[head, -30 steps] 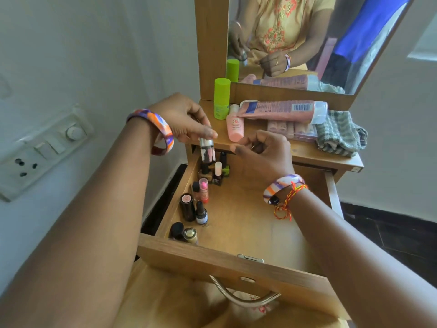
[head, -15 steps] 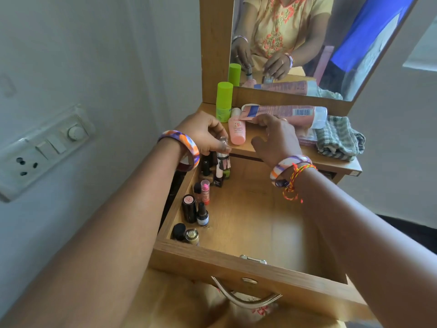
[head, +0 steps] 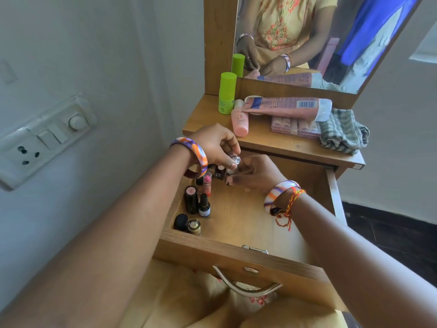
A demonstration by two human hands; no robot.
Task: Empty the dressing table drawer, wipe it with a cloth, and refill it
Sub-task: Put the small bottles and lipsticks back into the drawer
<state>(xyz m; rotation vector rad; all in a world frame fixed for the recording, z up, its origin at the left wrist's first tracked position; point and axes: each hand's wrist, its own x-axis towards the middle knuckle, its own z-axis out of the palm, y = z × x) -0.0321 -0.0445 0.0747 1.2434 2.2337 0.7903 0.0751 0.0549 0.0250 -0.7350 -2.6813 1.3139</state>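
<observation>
head view: the drawer [head: 236, 259] stands pulled out at 6 o'clock, small bottles [head: 197, 200] ranked along its 9 o'clock wall, so refilling looks partly done. the pink tube [head: 283, 107], palette [head: 295, 126] and cloth [head: 343, 131] wait on the tabletop at 1 o'clock. left hand [head: 212, 147] pinches a silver-capped bottle [head: 234, 159]; right hand [head: 257, 176] curls beside it, its grasp unclear.

Colours on the wooden counter and in the drawer

A lime-green bottle [head: 226, 92] is glowing beside 2 pink tubes [head: 286, 107], a grey-and-white checked cloth [head: 344, 131] is lying by them, black and pink lipsticks [head: 198, 197] are standing in the tan drawer [head: 236, 256], and orange-purple-white bangles [head: 196, 153] are circling both wrists.
</observation>
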